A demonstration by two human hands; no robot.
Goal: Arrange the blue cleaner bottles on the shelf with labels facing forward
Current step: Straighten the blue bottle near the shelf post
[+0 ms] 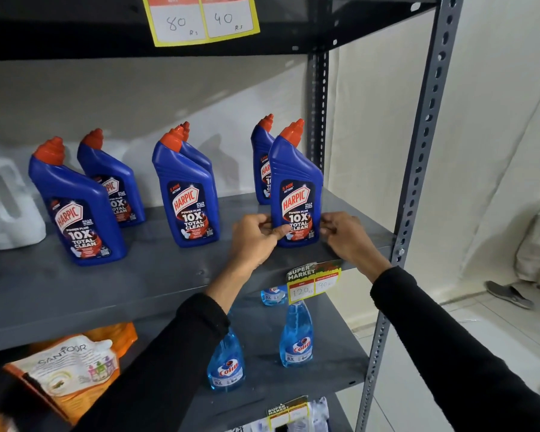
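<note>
Several blue cleaner bottles with red caps stand in pairs on the grey shelf (60,285). The front right bottle (296,169) is upright with its label facing me. My left hand (254,233) pinches its lower left side, and my right hand (345,233) holds its lower right side. Another bottle (260,157) stands right behind it. In the middle, a front bottle (184,188) hides most of the one behind (200,159). At the left stand a front bottle (75,201) and a rear bottle (113,179), labels forward.
A white jug (7,204) stands at the shelf's left end. A price tag (314,282) hangs from the shelf's front edge. Light-blue spray bottles (295,338) and refill pouches (66,366) sit on the shelf below. The perforated upright (418,169) bounds the right side.
</note>
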